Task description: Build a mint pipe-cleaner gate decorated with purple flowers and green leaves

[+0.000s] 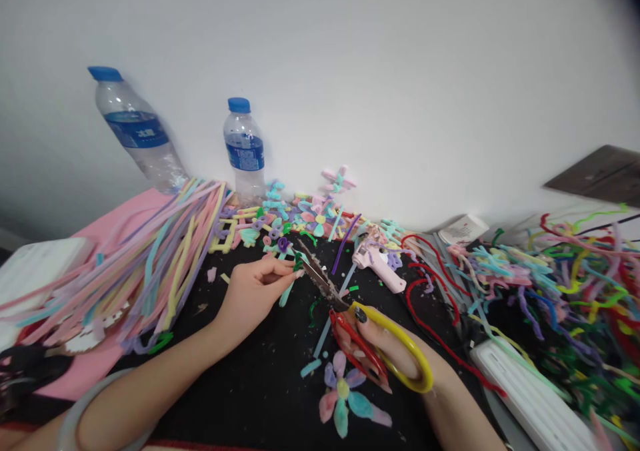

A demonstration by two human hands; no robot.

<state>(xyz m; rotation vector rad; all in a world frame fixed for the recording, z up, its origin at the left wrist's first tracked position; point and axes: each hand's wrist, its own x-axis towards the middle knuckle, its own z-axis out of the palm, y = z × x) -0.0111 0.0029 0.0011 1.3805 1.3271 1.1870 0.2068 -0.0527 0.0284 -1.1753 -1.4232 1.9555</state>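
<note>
My left hand (260, 288) pinches a small dark-green piece of pipe cleaner (299, 260) between thumb and fingertips. My right hand (385, 344) has its fingers in the yellow handles of a pair of scissors (325, 284). The blades point up and left, their tips right at the green piece; whether they touch it I cannot tell. Under my right hand is a red-handled tool (353, 344), partly covered, that looks like pliers. Just below it lies a multicoloured fuzzy flower (343, 390) with a yellow centre.
A pink glue gun (379, 268) lies right of the blades. Long pastel pipe cleaners (170, 258) are heaped at left, a bright tangle (595, 291) at right. Two water bottles (244, 148) stand near the wall, behind small fuzzy shapes (320, 218). A white power bank-like block (530, 391) lies front right.
</note>
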